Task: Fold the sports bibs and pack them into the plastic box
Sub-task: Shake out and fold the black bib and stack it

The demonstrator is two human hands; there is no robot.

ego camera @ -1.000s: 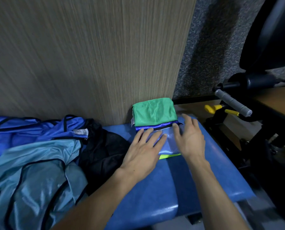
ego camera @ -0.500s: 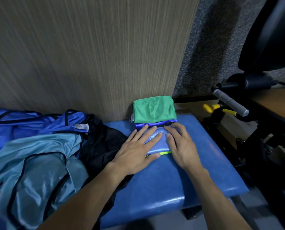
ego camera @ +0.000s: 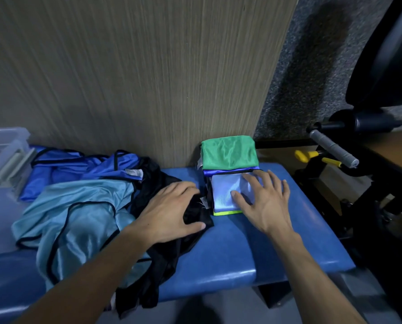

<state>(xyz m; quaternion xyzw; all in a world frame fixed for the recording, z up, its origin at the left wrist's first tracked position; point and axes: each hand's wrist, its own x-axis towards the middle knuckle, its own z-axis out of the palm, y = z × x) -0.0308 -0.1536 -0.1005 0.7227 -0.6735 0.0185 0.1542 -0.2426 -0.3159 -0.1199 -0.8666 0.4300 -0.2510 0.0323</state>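
A folded light-blue bib (ego camera: 223,195) with a yellow-green edge lies on the blue bench (ego camera: 230,249). My right hand (ego camera: 263,202) presses flat on it with spread fingers. Behind it a folded green bib (ego camera: 229,152) tops a dark-blue folded one against the wall. My left hand (ego camera: 169,213) rests on an unfolded black bib (ego camera: 167,249), its fingers spread and bent over the cloth. Left of that lie loose bibs: a teal one (ego camera: 78,211) and a royal-blue one (ego camera: 78,169). The clear plastic box (ego camera: 6,157) sits at the far left edge.
A wood-grain panel (ego camera: 148,78) rises directly behind the bench. Black exercise equipment with a grey handle (ego camera: 333,148) and yellow knobs stands to the right. The bench's front edge is close to me, with floor below.
My left hand has left the folded light-blue bib and moved left onto the black bib. My right hand stays pressed on the folded bib. The view has turned left, revealing the box.
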